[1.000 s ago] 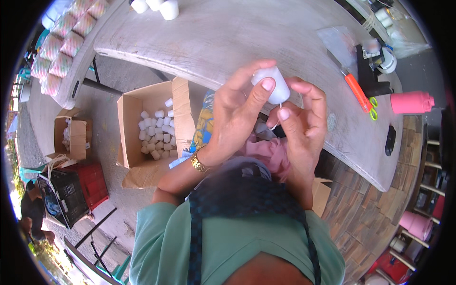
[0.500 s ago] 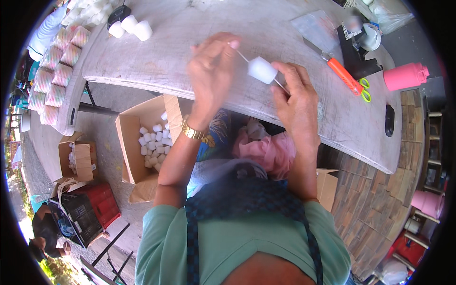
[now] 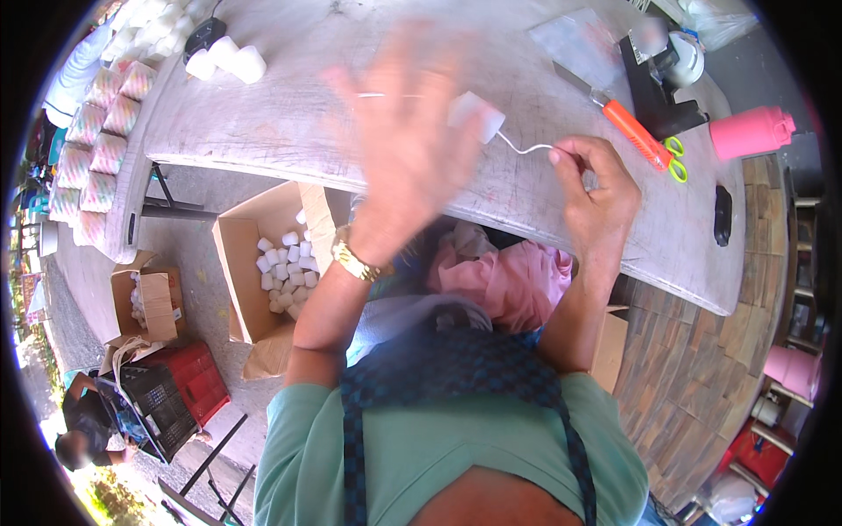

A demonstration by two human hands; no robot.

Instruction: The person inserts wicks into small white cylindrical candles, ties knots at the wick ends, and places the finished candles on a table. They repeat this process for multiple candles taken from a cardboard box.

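Above the table hangs a short white cylinder (image 3: 476,116), candle-like, with a white cord (image 3: 526,150) coming out of its right end. My right hand (image 3: 600,188) pinches the free end of that cord between thumb and fingertips. A thin white strand also shows on the cylinder's left, crossing behind or at my left hand (image 3: 412,123). That hand is smeared by motion beside the cylinder and partly covers it; whether its fingers grip anything is unclear. A gold-coloured watch or bracelet (image 3: 354,256) circles my left wrist.
Three similar white cylinders (image 3: 225,60) stand at the table's (image 3: 289,131) far left. On the right lie an orange-handled knife (image 3: 633,133), green-handled scissors (image 3: 674,159) and a pink bottle (image 3: 752,133). A cardboard box (image 3: 250,280) below holds several cylinders. Patterned packs (image 3: 108,153) sit left; a person (image 3: 83,421) is at lower left.
My right hand has moved right and slightly down, drawing a longer length of cord out from the cylinder. The cylinder has shifted a little left and up. My left hand has moved across toward it.
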